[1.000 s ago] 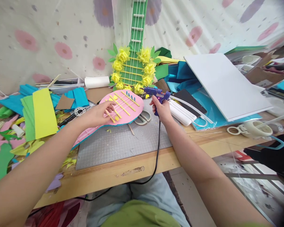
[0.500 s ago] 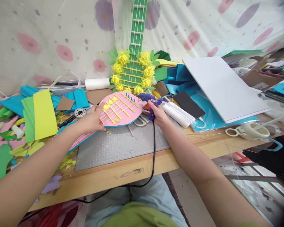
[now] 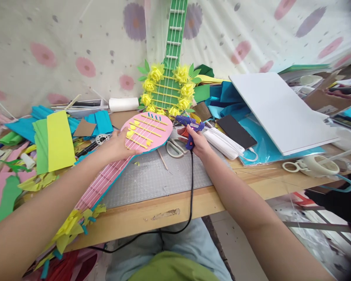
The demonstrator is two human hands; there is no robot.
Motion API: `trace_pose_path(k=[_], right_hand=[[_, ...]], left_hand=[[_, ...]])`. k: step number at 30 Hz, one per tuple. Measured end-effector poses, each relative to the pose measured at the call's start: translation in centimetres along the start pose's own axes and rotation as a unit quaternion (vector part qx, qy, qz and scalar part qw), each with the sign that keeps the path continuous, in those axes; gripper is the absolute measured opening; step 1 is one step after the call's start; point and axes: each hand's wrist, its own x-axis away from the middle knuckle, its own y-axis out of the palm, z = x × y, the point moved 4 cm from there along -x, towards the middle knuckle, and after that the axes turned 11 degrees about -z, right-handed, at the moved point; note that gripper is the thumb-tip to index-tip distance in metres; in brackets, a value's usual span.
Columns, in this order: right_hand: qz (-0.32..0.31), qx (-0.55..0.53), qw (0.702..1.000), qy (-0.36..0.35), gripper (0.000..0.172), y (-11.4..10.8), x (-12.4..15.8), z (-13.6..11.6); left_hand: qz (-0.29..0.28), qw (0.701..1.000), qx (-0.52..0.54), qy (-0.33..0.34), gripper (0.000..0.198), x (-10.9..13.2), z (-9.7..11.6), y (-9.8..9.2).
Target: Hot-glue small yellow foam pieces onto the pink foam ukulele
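A pink paper guitar (image 3: 155, 132) with yellow strips, white strings and blue pegs lies slanted over the grey cutting mat (image 3: 152, 179). My left hand (image 3: 119, 146) is closed around its left side, where body and neck meet; some fingers are hidden beneath it. Yellow paper petals and blue bits trim the neck's end by the table's front edge. In my right hand (image 3: 199, 141) is a blue glue gun (image 3: 190, 124), its nozzle pointing left, just right of the guitar body. The gun's black cord hangs down over the table edge. Scissors (image 3: 175, 148) lie between guitar and glue gun.
A green paper guitar (image 3: 175, 47) with yellow flowers leans against the curtain at the back. Crepe paper scraps (image 3: 61, 140) pile up on the left. To the right are a white power strip (image 3: 224, 143), a black phone-like slab (image 3: 236, 132), a white board (image 3: 280, 113) and tape (image 3: 321, 165).
The pink guitar has turned and shifted, so its neck now shows further down toward the table's front edge. My left hand moved with it. The glue gun stays in my right hand.
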Motion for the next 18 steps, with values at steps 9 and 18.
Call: trace_pose_path(k=[9, 18], right_hand=[[0.018, 0.023, 0.999, 0.026, 0.037, -0.2, 0.1, -0.1], [0.011, 0.033, 0.999, 0.018, 0.044, -0.3, 0.1, -0.4]], left_hand=[[0.024, 0.955, -0.04, 0.292, 0.043, -1.7, 4.8, -2.0], [-0.076, 0.952, -0.083, 0.285, 0.05, -2.9, 6.0, -0.7]])
